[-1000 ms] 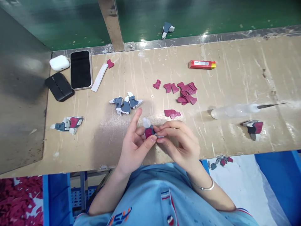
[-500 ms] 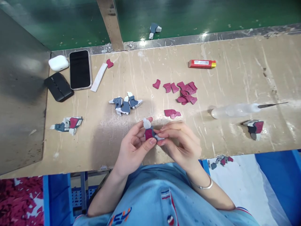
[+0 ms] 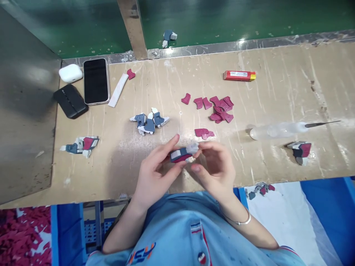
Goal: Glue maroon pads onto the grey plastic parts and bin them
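My left hand [image 3: 155, 170] holds a small plastic toy part [image 3: 181, 154], coloured grey, dark blue and maroon, between thumb and fingers. It is tipped so that its narrow side faces up. Beside it is my right hand [image 3: 217, 168], with fingertips at the part's pale grey end and the thumb spread away from them. Just beyond the hands lie two maroon pieces [image 3: 203, 133] and a larger group of maroon pieces [image 3: 222, 109]. Left of these rests a cluster of grey and dark-blue parts [image 3: 148, 122].
At the left are a phone [image 3: 96, 81], a white case [image 3: 70, 73], a black box [image 3: 71, 101] and an assembled part [image 3: 80, 146]. To the right lie a red box [image 3: 239, 75], a needle-tipped bottle [image 3: 277, 131] and another part [image 3: 301, 151]. A metal wall [image 3: 26, 111] borders the left.
The toy part in my left hand has been turned onto its side. My right thumb has parted from it. Behind the table, the part on the green surface has shifted left.
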The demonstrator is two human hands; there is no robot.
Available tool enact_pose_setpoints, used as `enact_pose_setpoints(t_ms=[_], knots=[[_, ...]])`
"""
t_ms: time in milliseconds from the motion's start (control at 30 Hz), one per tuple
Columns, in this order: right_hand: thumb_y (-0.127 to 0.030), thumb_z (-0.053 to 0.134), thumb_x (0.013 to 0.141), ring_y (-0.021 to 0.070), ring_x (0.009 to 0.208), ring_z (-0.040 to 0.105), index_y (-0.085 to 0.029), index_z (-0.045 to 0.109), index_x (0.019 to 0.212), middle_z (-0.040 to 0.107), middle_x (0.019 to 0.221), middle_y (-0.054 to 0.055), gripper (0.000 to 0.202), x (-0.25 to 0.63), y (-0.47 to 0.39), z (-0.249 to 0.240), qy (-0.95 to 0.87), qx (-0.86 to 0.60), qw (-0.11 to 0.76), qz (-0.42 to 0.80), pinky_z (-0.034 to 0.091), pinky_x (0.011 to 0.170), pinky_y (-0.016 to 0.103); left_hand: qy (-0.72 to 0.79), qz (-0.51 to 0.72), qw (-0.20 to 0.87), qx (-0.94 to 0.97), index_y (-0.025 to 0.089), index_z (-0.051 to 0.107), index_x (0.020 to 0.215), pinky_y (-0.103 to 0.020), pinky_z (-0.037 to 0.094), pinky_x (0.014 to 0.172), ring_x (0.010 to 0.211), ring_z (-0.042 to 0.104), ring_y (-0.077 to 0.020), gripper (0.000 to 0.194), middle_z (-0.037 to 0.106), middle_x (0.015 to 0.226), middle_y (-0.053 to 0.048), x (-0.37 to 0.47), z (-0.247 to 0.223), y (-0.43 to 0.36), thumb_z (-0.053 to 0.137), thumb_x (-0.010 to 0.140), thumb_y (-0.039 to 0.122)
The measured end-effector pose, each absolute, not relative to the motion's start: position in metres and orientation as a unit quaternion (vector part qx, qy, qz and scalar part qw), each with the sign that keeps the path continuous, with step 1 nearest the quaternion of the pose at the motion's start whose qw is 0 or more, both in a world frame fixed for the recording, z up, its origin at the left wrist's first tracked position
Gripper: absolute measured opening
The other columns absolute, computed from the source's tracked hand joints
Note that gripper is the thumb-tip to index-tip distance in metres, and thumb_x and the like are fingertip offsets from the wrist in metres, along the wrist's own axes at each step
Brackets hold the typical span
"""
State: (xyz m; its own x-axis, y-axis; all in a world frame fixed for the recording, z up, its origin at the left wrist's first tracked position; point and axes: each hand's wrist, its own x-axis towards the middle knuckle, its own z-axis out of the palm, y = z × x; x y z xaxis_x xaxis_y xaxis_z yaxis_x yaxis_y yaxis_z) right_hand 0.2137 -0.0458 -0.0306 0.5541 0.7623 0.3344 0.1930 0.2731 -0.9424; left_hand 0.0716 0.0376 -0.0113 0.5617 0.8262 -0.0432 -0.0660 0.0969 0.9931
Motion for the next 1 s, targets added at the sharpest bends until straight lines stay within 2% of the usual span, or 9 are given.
enact_pose_setpoints(t_ms=[67,167,267,367,533,633,733,867,1000], knots=[[-0.039,0.084,0.095,0.0191,0.089,0.077,-0.031,0.076,0.124,0.082,0.103,0.003,0.031,0.218,-0.048,-0.029,-0.394,-0.572,0.665,0.275,0.066,0.080,0.034,0.336,0.329,0.639,0.609,0.032,0.076,0.138,-0.022,0.066,0.096,0.105,0.082,-0.0159,0.052,0.086,0.115,-0.002,0.071,-0.006,0.036,0.084,0.090,0.015],[-0.035,0.086,0.092,0.0192,0.086,0.079,-0.030,0.082,0.105,0.084,0.099,0.003,0.015,0.223,-0.050,-0.026,-0.376,-0.593,0.637,0.319,0.066,0.077,0.032,0.340,0.332,0.644,0.599,0.032,0.080,0.130,-0.019,0.065,0.096,0.106,0.084,-0.0152,0.048,0.087,0.113,-0.001,0.071,-0.002,0.035,0.088,0.086,0.014],[-0.033,0.088,0.089,0.0174,0.078,0.078,-0.029,0.084,0.099,0.085,0.094,0.001,0.012,0.223,-0.050,-0.024,-0.353,-0.601,0.648,0.308,0.065,0.071,0.029,0.344,0.349,0.665,0.564,0.032,0.086,0.115,-0.015,0.065,0.094,0.104,0.084,-0.0145,0.040,0.088,0.111,0.001,0.073,-0.002,0.036,0.093,0.080,0.014],[-0.030,0.089,0.088,0.0176,0.079,0.079,-0.029,0.084,0.097,0.084,0.091,0.001,0.010,0.219,-0.048,-0.024,-0.346,-0.595,0.665,0.290,0.066,0.072,0.028,0.355,0.365,0.660,0.552,0.030,0.089,0.103,-0.012,0.065,0.087,0.097,0.085,-0.0135,0.030,0.089,0.103,0.001,0.076,-0.003,0.036,0.094,0.078,0.013],[-0.024,0.088,0.088,0.0193,0.085,0.081,-0.029,0.084,0.099,0.085,0.094,0.002,0.013,0.218,-0.046,-0.025,-0.370,-0.584,0.661,0.291,0.069,0.077,0.029,0.360,0.398,0.619,0.573,0.027,0.090,0.102,-0.015,0.067,0.084,0.091,0.085,-0.0150,0.027,0.089,0.098,-0.002,0.080,-0.003,0.034,0.092,0.079,0.012],[-0.018,0.087,0.086,0.0208,0.088,0.081,-0.029,0.085,0.103,0.085,0.097,0.003,0.020,0.220,-0.046,-0.025,-0.403,-0.581,0.653,0.272,0.068,0.079,0.031,0.358,0.376,0.636,0.571,0.024,0.090,0.101,-0.023,0.070,0.085,0.091,0.085,-0.0197,0.021,0.088,0.097,-0.006,0.080,-0.003,0.035,0.093,0.081,0.020],[-0.012,0.085,0.086,0.0206,0.082,0.079,-0.029,0.085,0.105,0.083,0.092,0.003,0.026,0.220,-0.047,-0.026,-0.421,-0.582,0.657,0.229,0.066,0.074,0.032,0.348,0.324,0.685,0.552,0.022,0.089,0.103,-0.030,0.071,0.088,0.096,0.085,-0.0242,0.022,0.087,0.104,-0.009,0.078,-0.004,0.036,0.092,0.083,0.030],[-0.009,0.082,0.086,0.0197,0.078,0.076,-0.030,0.084,0.106,0.081,0.089,0.002,0.028,0.218,-0.047,-0.025,-0.427,-0.567,0.665,0.233,0.064,0.069,0.031,0.331,0.330,0.687,0.556,0.022,0.087,0.104,-0.033,0.069,0.092,0.101,0.083,-0.0243,0.024,0.086,0.106,-0.011,0.075,-0.006,0.037,0.087,0.089,0.040],[-0.010,0.085,0.085,0.0197,0.081,0.078,-0.029,0.083,0.104,0.082,0.090,0.001,0.027,0.217,-0.047,-0.022,-0.420,-0.569,0.652,0.273,0.065,0.070,0.030,0.340,0.309,0.704,0.542,0.020,0.086,0.100,-0.033,0.069,0.087,0.098,0.082,-0.0246,0.033,0.085,0.106,-0.011,0.070,-0.004,0.038,0.085,0.090,0.051]])
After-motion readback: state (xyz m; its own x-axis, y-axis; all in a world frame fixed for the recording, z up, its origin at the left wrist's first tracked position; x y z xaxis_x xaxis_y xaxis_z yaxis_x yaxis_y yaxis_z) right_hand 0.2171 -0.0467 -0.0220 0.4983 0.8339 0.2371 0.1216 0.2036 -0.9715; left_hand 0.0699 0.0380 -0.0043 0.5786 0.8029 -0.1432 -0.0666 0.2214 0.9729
